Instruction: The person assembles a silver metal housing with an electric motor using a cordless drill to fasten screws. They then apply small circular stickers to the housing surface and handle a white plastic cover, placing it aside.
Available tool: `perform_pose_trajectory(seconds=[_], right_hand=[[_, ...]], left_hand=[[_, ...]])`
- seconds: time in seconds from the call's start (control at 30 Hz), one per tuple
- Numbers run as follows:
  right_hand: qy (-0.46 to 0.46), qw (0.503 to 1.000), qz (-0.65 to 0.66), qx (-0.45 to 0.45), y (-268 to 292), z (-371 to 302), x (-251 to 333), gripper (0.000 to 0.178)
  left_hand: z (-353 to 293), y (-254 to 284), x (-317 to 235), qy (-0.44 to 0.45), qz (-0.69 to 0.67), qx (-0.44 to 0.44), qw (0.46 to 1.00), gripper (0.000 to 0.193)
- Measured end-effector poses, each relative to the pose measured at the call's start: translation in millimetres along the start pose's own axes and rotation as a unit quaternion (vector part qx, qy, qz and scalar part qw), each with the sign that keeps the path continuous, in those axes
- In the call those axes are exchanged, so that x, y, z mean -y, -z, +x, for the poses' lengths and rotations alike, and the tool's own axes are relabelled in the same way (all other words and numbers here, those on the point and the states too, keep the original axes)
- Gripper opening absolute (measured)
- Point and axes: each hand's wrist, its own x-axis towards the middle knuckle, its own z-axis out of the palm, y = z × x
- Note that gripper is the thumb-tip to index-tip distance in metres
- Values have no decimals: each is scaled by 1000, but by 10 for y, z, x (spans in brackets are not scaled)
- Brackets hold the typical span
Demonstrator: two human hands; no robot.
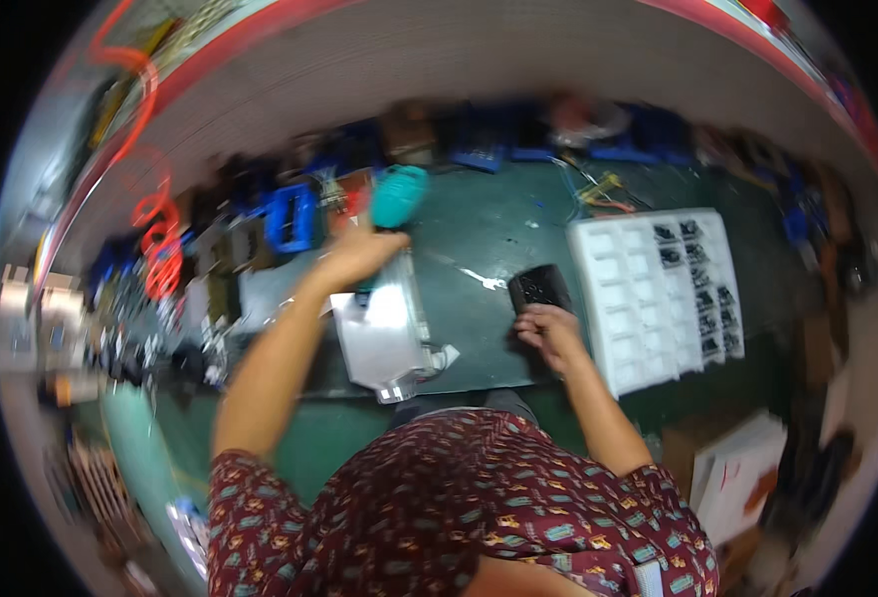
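My left hand (359, 254) is closed around a teal handheld power tool (397, 196), perhaps a cordless screwdriver. Its wide end sticks out past my fingers, and a dark tip shows below them. Under that tip lies a flat silver metal plate (377, 343) with a clear plastic piece (396, 389) at its near end. My right hand (550, 333) grips the near edge of a black rectangular block (540, 288) with rounded corners. Just right of it lies a white tray (598, 239) with moulded pockets; several small black parts (707, 308) fill its right columns.
The dark green bench (479, 338) carries blue bins (290, 219) along its back and left. Loose coloured wires (603, 189) lie behind the tray. A coiled orange air hose (163, 261) hangs at left. Cardboard and white sheets (742, 468) stand below, at right.
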Motion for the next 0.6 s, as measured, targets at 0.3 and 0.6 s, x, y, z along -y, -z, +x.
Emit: perform_pose_trajectory(seconds=[0.3, 0.6], right_hand=[[81, 979, -169, -76, 85, 1110, 1073, 22], [55, 948, -295, -104, 58, 1787, 1075, 3]], left_hand=[[712, -2414, 811, -40, 154, -109, 981, 49], [636, -2556, 918, -40, 58, -19, 997, 29]])
